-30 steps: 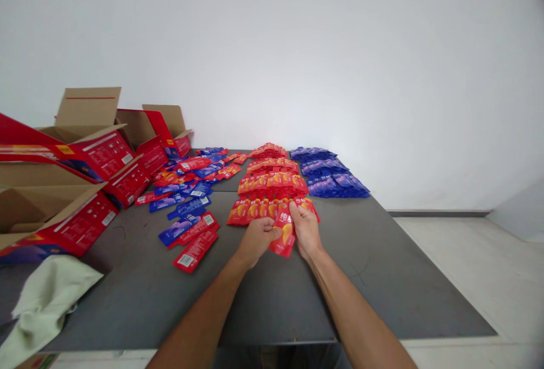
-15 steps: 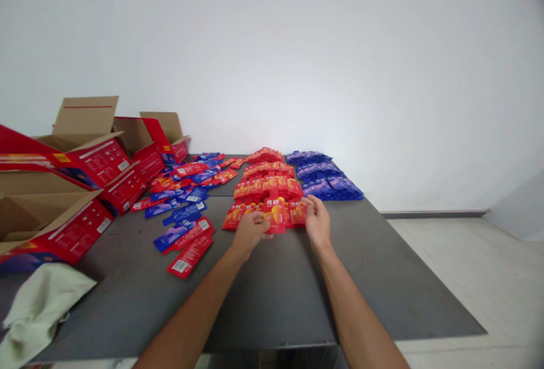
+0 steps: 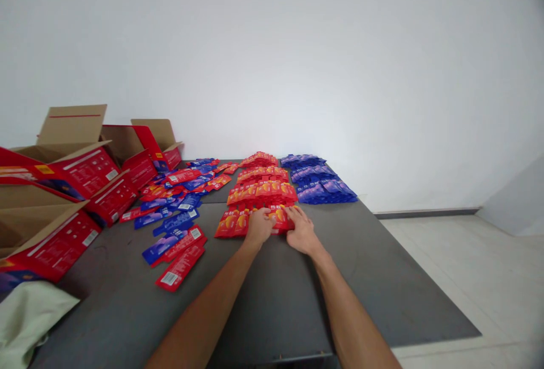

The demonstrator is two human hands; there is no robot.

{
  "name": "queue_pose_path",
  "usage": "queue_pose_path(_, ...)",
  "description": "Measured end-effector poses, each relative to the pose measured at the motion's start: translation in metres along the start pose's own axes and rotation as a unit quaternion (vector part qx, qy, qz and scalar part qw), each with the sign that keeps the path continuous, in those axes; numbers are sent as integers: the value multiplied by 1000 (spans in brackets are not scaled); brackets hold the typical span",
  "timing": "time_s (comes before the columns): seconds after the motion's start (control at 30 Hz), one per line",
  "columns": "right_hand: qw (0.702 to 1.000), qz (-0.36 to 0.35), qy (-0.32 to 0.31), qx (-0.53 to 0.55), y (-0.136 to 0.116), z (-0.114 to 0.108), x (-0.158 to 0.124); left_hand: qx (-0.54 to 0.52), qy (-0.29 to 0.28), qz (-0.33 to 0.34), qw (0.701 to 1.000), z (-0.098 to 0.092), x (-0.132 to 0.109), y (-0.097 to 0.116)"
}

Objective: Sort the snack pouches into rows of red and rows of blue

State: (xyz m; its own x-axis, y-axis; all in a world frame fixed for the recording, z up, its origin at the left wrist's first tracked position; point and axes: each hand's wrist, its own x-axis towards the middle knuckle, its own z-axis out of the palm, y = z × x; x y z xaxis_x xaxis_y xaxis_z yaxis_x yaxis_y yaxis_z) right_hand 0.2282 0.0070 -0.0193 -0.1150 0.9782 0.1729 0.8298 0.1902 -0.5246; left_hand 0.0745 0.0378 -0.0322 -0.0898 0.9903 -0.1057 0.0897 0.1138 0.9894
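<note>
Red foil sachets (image 3: 232,223) in the front row lie under my left hand (image 3: 258,226) and right hand (image 3: 301,232), both flat, grasping nothing; alignment needs light pressure.

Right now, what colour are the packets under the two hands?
Red with an orange-yellow picture; the packets show best in the head view.
</note>
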Motion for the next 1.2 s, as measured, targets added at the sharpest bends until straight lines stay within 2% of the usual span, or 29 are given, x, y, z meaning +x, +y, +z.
queue_pose_path(0.1, 1000, 0, -24, -9, -2, 1, -1, 64, -14, 11, 998, 2, 1, 2)
queue_pose_path(0.2, 999, -5, -41, -19, -1, 4, -2, 168, -5, 60, 984, 2, -2, 9)
queue_pose_path(0.33, 998, -11, -47, -30, 2, 6, -2, 318, 15, 141, 937, 1, -6, 18)
queue_pose_path(0.43, 998, -11, -45, -38, 3, 7, -1, 407, -2, 167, 898, -1, -10, 21)
queue_pose_path(0.53, 998, -10, -45, -46, 4, 8, -1, 469, -13, 197, 861, -2, -15, 22)
queue_pose_path(0.63, 998, -9, -44, -49, 4, 9, 0, 493, -2, 226, 840, -2, -21, 22)
queue_pose_path(0.87, 998, -4, -38, -48, 5, 11, 0, 501, -11, 231, 834, -1, -29, 19)
queue_pose_path(0.97, 999, -7, -8, -47, 0, 8, -2, 496, 8, 219, 840, -5, -36, 19)
queue_pose_path(1.07, 998, -14, 41, -50, -12, 4, -6, 489, 30, 198, 849, -15, -44, 19)
queue_pose_path(1.2, 994, -48, 82, -49, -40, 5, -15, 491, 50, 183, 850, -40, -54, 16)
